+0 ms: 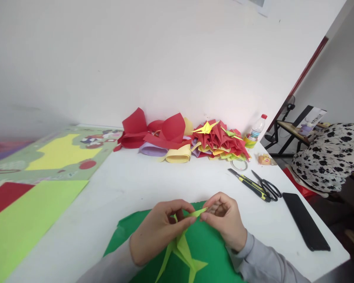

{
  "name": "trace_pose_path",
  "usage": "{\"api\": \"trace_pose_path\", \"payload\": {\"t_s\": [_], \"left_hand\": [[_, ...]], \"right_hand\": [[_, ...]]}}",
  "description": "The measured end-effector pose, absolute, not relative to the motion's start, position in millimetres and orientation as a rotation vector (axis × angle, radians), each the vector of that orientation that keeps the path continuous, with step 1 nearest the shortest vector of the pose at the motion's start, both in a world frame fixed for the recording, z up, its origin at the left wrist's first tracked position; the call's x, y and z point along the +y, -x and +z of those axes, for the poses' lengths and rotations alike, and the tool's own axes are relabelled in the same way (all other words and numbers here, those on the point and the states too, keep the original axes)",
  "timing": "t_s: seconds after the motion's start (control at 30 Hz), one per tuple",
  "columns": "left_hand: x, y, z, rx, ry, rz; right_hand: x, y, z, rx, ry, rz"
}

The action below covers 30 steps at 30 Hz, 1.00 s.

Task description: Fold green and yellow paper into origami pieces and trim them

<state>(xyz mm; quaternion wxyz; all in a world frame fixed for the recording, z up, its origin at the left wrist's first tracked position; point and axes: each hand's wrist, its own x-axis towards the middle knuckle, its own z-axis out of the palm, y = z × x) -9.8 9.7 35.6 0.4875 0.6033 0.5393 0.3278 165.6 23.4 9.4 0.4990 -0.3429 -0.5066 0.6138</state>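
A light-green folded paper star (183,248) with several narrow points is held just over a dark green sheet (215,257) on the table. My left hand (162,226) pinches the star near the base of its upper right point, thumb and fingers closed on the paper. At the tip of that same point is my right hand (224,220), its thumb and forefinger pinched together around the paper's end. The left hand covers part of the star.
Behind lie rolled red paper (171,129), a pile of folded paper stars (221,141) and a bottle (256,131). To the right are a box cutter (250,185), scissors (268,188), a tape roll (239,165) and a black case (306,222). Green paper sheets (38,220) cover the left.
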Motion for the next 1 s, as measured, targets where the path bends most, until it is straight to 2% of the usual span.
{"api": "trace_pose_path", "payload": {"t_s": [0.23, 0.8, 1.0], "left_hand": [[8, 6, 39, 1.347, -1.52, 0.819], [7, 5, 48, 1.369, -1.498, 0.781], [5, 5, 47, 1.388, -1.503, 0.789]], "right_hand": [[23, -164, 10, -1.185, 0.847, 1.49], [26, -160, 3, -0.752, 0.739, 1.994], [25, -160, 4, -0.73, 0.708, 2.018]]}}
